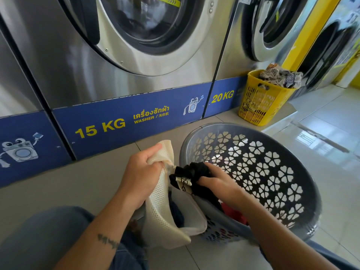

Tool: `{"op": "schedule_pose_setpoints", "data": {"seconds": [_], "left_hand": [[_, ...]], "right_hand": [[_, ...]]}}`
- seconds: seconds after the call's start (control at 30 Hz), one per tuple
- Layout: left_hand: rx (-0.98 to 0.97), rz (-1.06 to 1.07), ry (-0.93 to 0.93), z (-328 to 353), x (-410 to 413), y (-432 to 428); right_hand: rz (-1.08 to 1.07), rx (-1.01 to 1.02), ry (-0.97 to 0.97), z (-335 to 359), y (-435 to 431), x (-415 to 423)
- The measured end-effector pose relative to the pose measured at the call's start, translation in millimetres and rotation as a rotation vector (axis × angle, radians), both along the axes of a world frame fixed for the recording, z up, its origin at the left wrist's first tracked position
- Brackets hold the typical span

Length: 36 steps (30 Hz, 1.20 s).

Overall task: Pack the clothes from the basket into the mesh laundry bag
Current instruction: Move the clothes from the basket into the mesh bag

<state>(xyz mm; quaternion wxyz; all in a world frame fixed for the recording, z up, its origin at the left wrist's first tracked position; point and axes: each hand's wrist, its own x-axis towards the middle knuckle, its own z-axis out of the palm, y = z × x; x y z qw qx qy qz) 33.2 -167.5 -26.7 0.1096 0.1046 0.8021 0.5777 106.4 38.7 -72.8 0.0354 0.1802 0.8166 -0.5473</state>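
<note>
1. head view: the left hand [140,172] clenches the top edge of the one mesh bag [159,211] and holds it up, likely to keep its mouth open just beside the grey basket [272,162].
2. the right hand [220,184] has its fingers curled round one black garment [191,172] at the bag's mouth, probably to push it in.
3. count: two baskets, grey and yellow [261,102]; one red piece [233,213] in the grey one; dark cloth inside the bag.

The single head view looks forward and down from close above the grey basket [292,156], facing the washers [78,65] behind it.
</note>
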Motion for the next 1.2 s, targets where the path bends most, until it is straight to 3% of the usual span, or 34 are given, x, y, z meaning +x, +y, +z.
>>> {"op": "schedule_pose_setpoints", "data": {"seconds": [0.1, 0.27, 0.43, 0.53, 0.67, 0.73, 0.87, 1.1, 1.2], "left_hand": [[0.004, 0.007, 0.005, -1.2, -1.6, -1.1], [0.034, 0.029, 0.01, -0.2, -2.6, -5.1], [0.068, 0.094, -0.019, 3.1, -7.0, -14.3], [0.084, 0.136, -0.026, 9.3, -12.7, -22.1], [0.093, 0.2, -0.025, 17.1, -18.1, -36.5], [0.069, 0.193, -0.027, 15.2, -16.7, -39.7], [0.049, 0.178, -0.007, 9.4, -16.1, -37.1], [0.021, 0.137, 0.02, 4.4, -15.9, -28.0], [0.004, 0.129, 0.023, 2.8, -15.1, -27.2]], "right_hand": [[0.019, 0.254, 0.077, 3.7, -3.3, -1.2], [0.061, 0.446, 0.175, 20.8, -15.7, 4.1], [-0.029, 0.819, 0.465, 68.9, -38.8, 2.4], [0.029, 0.978, 0.549, 73.1, -68.6, 2.0], [0.532, 0.913, 0.202, 40.7, -93.6, -3.0], [0.662, 0.883, 0.144, 40.2, -89.3, -6.5], [0.595, 0.728, 0.129, 51.5, -76.6, -5.2], [0.368, 0.768, 0.198, 34.6, -65.1, -4.3], [0.219, 0.879, 0.1, 17.7, -53.7, -6.6]]}}
